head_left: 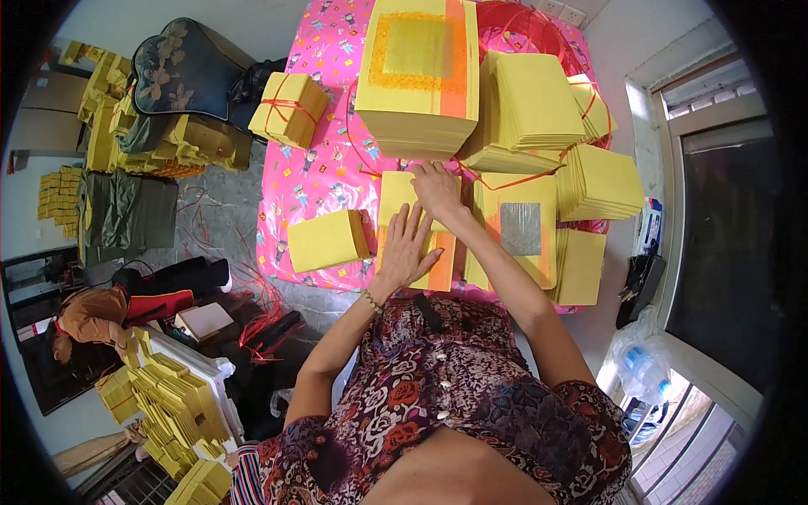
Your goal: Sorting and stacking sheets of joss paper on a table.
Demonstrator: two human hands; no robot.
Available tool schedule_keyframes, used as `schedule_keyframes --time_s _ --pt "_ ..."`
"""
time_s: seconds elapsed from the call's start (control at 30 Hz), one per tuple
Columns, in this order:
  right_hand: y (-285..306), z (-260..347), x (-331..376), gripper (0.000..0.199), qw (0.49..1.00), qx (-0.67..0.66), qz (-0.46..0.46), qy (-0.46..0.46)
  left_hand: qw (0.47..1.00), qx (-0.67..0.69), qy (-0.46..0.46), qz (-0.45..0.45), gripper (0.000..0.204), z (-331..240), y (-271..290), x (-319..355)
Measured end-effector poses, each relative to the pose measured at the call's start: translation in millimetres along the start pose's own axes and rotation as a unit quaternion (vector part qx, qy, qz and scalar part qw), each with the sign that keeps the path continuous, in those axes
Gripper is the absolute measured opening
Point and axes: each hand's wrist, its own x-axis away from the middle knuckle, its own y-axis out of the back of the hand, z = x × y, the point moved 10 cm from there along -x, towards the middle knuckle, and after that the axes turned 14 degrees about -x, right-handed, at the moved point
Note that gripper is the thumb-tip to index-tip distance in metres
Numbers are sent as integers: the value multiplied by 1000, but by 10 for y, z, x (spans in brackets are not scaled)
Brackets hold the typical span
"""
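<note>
On a table covered by a pink patterned cloth [324, 168] lie many stacks of yellow paper. My left hand [406, 248] rests flat, fingers spread, on a small yellow stack with an orange edge [439, 268] right in front of me. Just beyond it, my right hand [438, 190] presses down on the far part of the same pile [396, 195], fingers curled over the sheets. A tall stack with a gold square and orange border [418, 71] stands behind. A stack with a silver square [522, 229] lies to the right.
A loose yellow block [326, 240] and a bundle tied with red string [290, 108] sit on the left of the cloth. More yellow bundles [172, 412] pile up on the floor to the left. A window [724, 236] and a water bottle [644, 366] are on the right.
</note>
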Motion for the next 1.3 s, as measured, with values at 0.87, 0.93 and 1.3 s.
schedule_keyframes --time_s 0.87,0.93,1.3 --pt "32 197 1415 69 985 27 171 2 1000 -12 -10 25 91 -6 -83 11" --pt "-55 142 1443 78 975 35 220 -9 1000 -17 -6 18 89 1 -96 22" --pt "-190 30 1509 105 962 4 270 -32 999 46 6 -2 87 209 26 143"
